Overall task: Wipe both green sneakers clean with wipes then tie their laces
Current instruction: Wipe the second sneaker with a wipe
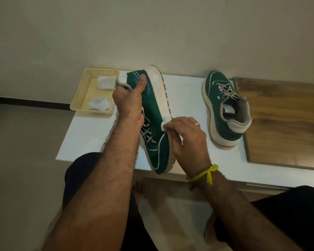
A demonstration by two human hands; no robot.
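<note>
The left hand is gripping the heel end of one green sneaker, thumb pressing on the green side and fingers curling around the collar, and is tipping the shoe onto its side so the white sole edge is facing up and toward the other hand. That tilt is probably there to expose the dirty sole rim for wiping. The right hand is pinching a folded white wipe between thumb and fingertips and pressing it against the sole edge about midway along the shoe, just ahead of the laces, which are hanging loose and untied beneath the left wrist. The toe of the shoe is resting on the white tabletop between the two forearms.

The second sneaker is standing upright well to the right of the right hand, its laces also looking untied, waiting its turn. Just left of the left hand, a cream tray is holding two more wipes, within easy reach. Judging by this, the wiping is under way and the tying is not yet begun.
</note>
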